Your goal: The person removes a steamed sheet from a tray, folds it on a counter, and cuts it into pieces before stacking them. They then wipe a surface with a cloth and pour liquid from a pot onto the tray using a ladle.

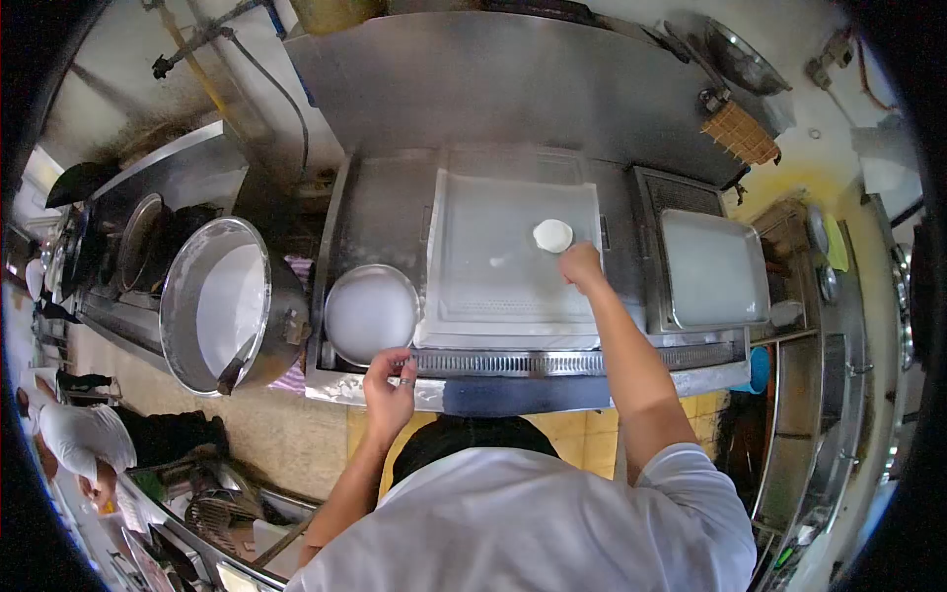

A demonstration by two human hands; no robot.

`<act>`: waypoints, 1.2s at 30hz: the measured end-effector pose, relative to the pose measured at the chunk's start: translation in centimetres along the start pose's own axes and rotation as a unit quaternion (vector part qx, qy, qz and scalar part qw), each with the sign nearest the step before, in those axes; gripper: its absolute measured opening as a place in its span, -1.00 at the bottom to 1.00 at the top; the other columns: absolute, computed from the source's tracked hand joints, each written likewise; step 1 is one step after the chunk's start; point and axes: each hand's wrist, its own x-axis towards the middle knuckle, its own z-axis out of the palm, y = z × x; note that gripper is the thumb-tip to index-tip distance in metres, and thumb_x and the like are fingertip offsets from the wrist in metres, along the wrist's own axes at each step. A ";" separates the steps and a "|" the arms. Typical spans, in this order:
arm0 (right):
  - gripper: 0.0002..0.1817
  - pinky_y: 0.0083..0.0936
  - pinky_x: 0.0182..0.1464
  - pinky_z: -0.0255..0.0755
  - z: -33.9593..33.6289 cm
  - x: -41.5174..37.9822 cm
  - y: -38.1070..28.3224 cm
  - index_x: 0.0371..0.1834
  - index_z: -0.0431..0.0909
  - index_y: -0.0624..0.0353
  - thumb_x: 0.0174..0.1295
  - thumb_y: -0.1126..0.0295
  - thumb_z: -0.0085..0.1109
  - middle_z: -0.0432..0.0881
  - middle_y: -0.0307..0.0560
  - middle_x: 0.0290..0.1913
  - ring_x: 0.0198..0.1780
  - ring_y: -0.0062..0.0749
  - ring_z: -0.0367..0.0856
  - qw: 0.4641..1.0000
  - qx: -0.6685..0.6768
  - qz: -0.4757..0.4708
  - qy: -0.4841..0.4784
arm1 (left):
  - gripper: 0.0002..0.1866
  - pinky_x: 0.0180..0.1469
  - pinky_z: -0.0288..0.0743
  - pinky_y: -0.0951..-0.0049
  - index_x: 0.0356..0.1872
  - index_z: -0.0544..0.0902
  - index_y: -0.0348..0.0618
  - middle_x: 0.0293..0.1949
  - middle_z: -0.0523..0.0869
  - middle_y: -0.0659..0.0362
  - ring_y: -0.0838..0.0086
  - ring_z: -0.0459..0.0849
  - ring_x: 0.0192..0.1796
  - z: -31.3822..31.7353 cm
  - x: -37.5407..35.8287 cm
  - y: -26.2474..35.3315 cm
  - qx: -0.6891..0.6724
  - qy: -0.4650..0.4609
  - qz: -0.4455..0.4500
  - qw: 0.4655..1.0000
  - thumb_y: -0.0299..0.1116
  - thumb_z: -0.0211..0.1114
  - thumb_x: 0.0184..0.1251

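My right hand (582, 266) is closed at the near edge of a small round white cup or ladle (553, 236), over the right part of a large flat sheet (508, 266) with a pale, wet-looking surface. Its handle is hidden in my fist. Close to the front edge of the metal counter, my left hand (391, 383) has its fingers curled together; whether they hold anything is too small to tell. Just beyond it stands a round metal pan (372, 314) of white liquid. Further left is a big metal pot (264, 259) with white contents and a dark-handled tool (236, 366).
At the right of the counter lies a rectangular tray (714, 268) with a pale surface. A blue cloth (527, 395) covers part of the front edge. A woven brush-like item (741, 132) hangs at upper right. Another person (89, 434) is at far left.
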 end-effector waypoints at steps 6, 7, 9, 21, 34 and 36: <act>-0.89 -0.28 -0.58 0.43 1.7 2.8 5.7 -0.60 0.65 0.18 0.04 0.56 0.26 0.63 -0.04 -0.62 -0.63 -0.28 0.61 0.957 -0.221 -0.189 -0.001 | -0.82 -0.01 0.59 0.46 0.03 0.65 -0.28 -0.10 0.77 0.16 0.53 0.70 -0.11 -1.1 1.4 0.5 -0.007 -0.032 -0.027 0.999 -0.50 0.30 0.49; -0.91 -0.26 -0.52 0.47 0.9 0.7 3.6 -0.59 0.67 0.16 0.02 0.55 0.27 0.65 -0.04 -0.61 -0.59 -0.26 0.64 0.959 -0.241 -0.146 -0.006 | -0.83 -0.03 0.59 0.46 0.01 0.66 -0.28 -0.12 0.77 0.16 0.52 0.70 -0.13 -1.3 1.6 0.1 -0.026 -0.031 -0.037 0.999 -0.52 0.31 0.47; -0.97 -0.21 -0.37 0.55 0.0 -2.0 1.1 -0.56 0.71 0.12 -0.04 0.51 0.33 0.69 -0.05 -0.55 -0.45 -0.22 0.73 0.953 -0.287 -0.082 -0.054 | -0.84 -0.09 0.58 0.47 -0.02 0.68 -0.28 -0.17 0.77 0.16 0.50 0.70 -0.18 -1.8 2.0 -0.9 -0.064 -0.030 -0.057 0.996 -0.54 0.34 0.43; -0.70 -0.05 0.08 0.59 -0.7 -6.2 2.8 -0.34 0.77 0.26 0.19 0.31 0.07 0.75 0.29 -0.17 -0.03 0.16 0.73 0.868 -0.464 -0.178 0.021 | -0.84 -0.04 0.62 0.45 -0.03 0.69 -0.28 -0.17 0.78 0.11 0.47 0.73 -0.16 -4.8 4.3 -4.4 -0.070 -0.037 -0.051 0.996 -0.55 0.33 0.42; -0.67 0.03 0.11 0.53 -0.7 -0.9 -1.7 -0.14 0.70 0.44 0.03 0.56 0.10 0.69 0.42 -0.23 -0.04 0.33 0.66 0.911 -0.328 -0.219 0.122 | -0.80 0.04 0.64 0.31 -0.04 0.68 -0.26 -0.10 0.78 0.00 0.23 0.78 -0.07 -0.6 6.1 -3.6 -0.016 -0.075 0.015 0.997 -0.55 0.36 0.34; -0.59 0.04 0.08 0.53 -0.8 0.0 -2.6 -0.03 0.68 0.49 0.02 0.60 0.09 0.68 0.45 -0.21 -0.07 0.35 0.65 0.901 -0.318 -0.262 0.134 | -0.74 0.11 0.62 0.22 -0.01 0.68 -0.25 -0.05 0.77 -0.06 0.09 0.75 0.00 1.7 6.9 -3.1 0.056 -0.100 0.068 0.991 -0.53 0.39 0.28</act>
